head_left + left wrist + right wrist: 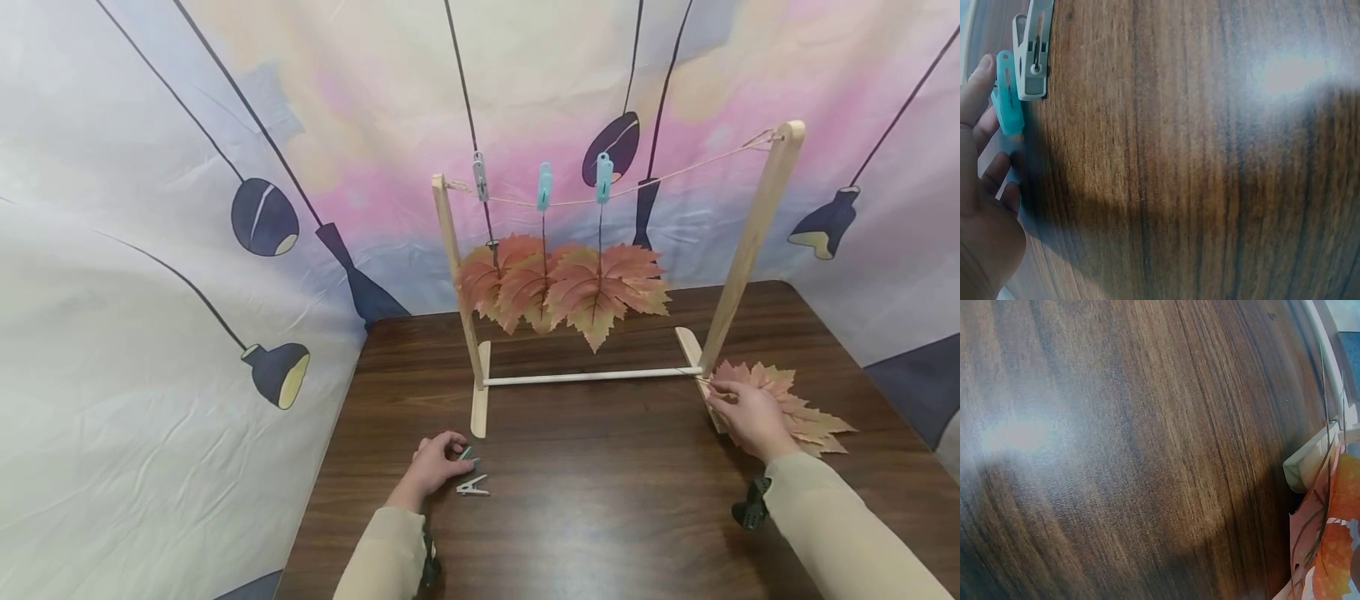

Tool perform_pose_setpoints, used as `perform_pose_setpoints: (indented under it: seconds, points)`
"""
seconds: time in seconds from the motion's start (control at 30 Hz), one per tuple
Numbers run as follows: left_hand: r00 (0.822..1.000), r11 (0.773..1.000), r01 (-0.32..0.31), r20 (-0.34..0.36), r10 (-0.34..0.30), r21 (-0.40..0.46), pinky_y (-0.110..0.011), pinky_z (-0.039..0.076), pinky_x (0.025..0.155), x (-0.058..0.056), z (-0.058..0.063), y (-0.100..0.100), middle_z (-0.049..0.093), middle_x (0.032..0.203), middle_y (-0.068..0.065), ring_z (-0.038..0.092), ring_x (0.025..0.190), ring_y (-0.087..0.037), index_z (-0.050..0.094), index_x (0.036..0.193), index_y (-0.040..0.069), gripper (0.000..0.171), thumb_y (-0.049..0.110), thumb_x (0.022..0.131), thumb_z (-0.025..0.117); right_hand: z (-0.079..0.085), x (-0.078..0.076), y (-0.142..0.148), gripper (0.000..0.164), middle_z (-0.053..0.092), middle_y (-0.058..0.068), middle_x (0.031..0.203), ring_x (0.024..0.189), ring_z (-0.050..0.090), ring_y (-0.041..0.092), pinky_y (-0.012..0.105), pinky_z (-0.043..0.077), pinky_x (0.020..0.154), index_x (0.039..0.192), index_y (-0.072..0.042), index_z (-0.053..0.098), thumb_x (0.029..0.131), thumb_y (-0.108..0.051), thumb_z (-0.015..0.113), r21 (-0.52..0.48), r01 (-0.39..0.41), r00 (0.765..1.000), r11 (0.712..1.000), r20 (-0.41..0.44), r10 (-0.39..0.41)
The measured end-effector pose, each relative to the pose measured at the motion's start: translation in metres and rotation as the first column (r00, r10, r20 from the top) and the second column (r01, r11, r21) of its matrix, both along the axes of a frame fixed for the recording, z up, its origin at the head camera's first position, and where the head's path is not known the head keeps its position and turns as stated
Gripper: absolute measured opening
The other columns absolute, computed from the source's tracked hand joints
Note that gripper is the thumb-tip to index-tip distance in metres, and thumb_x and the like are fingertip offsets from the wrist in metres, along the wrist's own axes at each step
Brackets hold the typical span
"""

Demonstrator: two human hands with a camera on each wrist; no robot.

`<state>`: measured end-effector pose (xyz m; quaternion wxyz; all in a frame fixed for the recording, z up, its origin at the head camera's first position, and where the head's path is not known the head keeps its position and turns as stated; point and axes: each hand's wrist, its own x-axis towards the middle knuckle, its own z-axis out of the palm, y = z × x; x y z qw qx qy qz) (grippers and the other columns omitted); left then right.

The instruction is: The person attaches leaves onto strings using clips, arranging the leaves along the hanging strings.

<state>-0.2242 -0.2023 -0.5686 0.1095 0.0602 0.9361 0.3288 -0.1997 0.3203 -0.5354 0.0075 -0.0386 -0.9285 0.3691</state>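
My left hand [437, 464] pinches a teal clothespin [1008, 94] between thumb and index finger, just above the table. Beside it lies a grey-white clothespin [472, 486] on its side. On the right, my right hand [753, 417] pinches orange-pink maple-shaped leaves [819, 423] near their stems, by the foot of a wooden stand. Two thin stems [1327, 394] show in the right wrist view; the hand covers part of the leaves. Three similar leaves [597, 292] hang from the stand's string [675, 177], held by one grey clothespin [480, 175] and two teal clothespins [603, 177].
The wooden stand has a left post [459, 275], a right post [753, 246], and a white rod [592, 377] joining them low down. It stands on a dark wood-grain table [585, 517]. Behind hangs a cloth backdrop [150, 417] with painted lamps.
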Motion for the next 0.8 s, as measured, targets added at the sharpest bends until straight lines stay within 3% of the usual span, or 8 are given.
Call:
perform_pose_setpoints:
  seconds: [0.17,0.33,0.53,0.63,0.8]
  points:
    - [1.000,1.000,0.006,-0.012,-0.006,-0.008,-0.042,0.031,0.081,0.001,0.000,0.003,0.060,0.095,0.008,0.042,0.093,-0.019,0.063,0.104,0.017,0.041,0.033,0.071,0.081,-0.003,-0.001,0.001,0.041,0.064,0.024,0.097,0.047,0.051,0.015,0.032,0.041,0.050,0.123,0.010,0.053,0.094,-0.020,0.056,0.061,-0.017,0.999,0.998,-0.043,0.020]
    - [0.999,1.000,0.019,-0.039,-0.019,-0.016,-0.042,0.031,0.080,0.000,0.000,0.006,0.059,0.094,0.007,0.043,0.092,-0.019,0.063,0.104,0.016,0.040,0.032,0.071,0.081,-0.005,-0.003,0.002,0.041,0.065,0.018,0.081,0.048,0.053,0.019,0.035,0.043,0.047,0.123,0.011,0.052,0.094,-0.018,0.056,0.051,-0.031,0.999,0.998,-0.016,0.032]
    - [0.999,1.000,0.023,-0.038,-0.022,0.017,-0.040,0.031,0.078,-0.001,0.000,0.011,0.060,0.091,0.006,0.043,0.088,-0.018,0.064,0.101,0.015,0.034,0.030,0.074,0.079,-0.010,-0.003,0.002,0.042,0.058,0.030,0.113,0.085,0.057,0.036,0.053,0.043,0.073,0.121,0.009,0.056,0.089,-0.018,0.063,0.152,-0.032,0.998,0.988,-0.054,0.041]
    - [0.999,1.000,0.017,-0.030,-0.016,0.019,-0.039,0.032,0.077,-0.001,0.000,0.012,0.059,0.090,0.006,0.042,0.088,-0.017,0.064,0.102,0.014,0.032,0.029,0.076,0.078,-0.015,-0.003,0.001,0.042,0.063,0.028,0.104,0.087,0.060,0.040,0.058,0.042,0.075,0.118,0.009,0.058,0.087,-0.018,0.065,0.192,-0.035,0.996,0.981,-0.076,0.051]
    - [1.000,1.000,0.005,-0.009,-0.005,0.024,-0.040,0.034,0.079,0.000,-0.002,0.011,0.058,0.093,0.006,0.042,0.090,-0.018,0.063,0.108,0.013,0.038,0.032,0.077,0.077,-0.021,-0.005,-0.001,0.035,0.067,0.023,0.092,0.081,0.061,0.040,0.056,0.043,0.073,0.111,0.007,0.062,0.084,-0.015,0.068,0.236,-0.046,0.988,0.971,-0.135,0.080]
